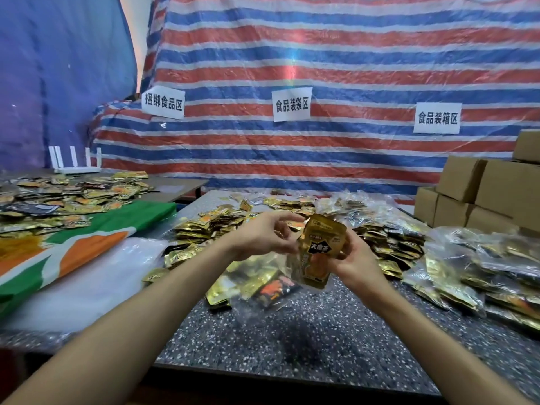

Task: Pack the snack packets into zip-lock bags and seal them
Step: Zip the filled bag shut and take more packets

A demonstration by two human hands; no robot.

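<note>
You have even, fairly bright light. A faint rainbow flare runs down the striped tarp (293,71). A soft shadow lies on the table (295,343) near its front edge. The foil packets (204,229) glint, and wide-angle distortion bends the frame edges.

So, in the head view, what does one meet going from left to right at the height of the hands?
green and orange sheet → left hand → gold snack packet → right hand → heap of filled clear bags
</note>
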